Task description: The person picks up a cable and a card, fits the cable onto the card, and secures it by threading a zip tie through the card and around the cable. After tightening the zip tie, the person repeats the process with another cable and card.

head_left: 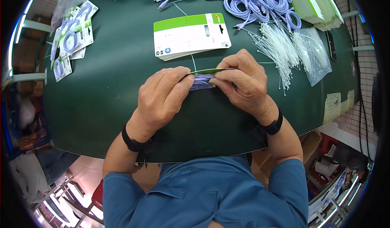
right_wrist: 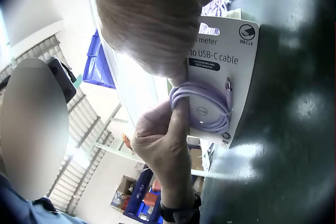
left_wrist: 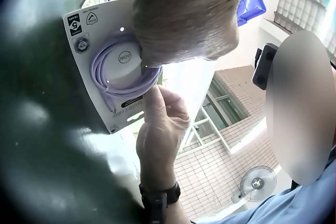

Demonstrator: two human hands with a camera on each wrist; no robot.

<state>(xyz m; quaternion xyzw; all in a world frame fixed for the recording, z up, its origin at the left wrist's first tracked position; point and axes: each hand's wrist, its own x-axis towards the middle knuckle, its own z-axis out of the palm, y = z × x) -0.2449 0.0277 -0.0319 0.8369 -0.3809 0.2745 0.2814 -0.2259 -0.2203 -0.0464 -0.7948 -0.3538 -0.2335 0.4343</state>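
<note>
Head view: left hand (head_left: pixel 162 96) and right hand (head_left: pixel 247 81), fingers pinching card (head_left: pixel 206 71) and purple coil (head_left: pixel 200 83) together. Probably coil-seating step; next calls for steady alignment while securing.

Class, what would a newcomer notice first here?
Likely the left hand and right hand, holding a card and coiled purple cable near the head view's centre. On the green table, a heap of purple cables lies at the far edge, with white cable ties nearer, on the right.

Stacked cards (head_left: pixel 187 40) lie beyond the held cable (head_left: pixel 201 83).
</note>
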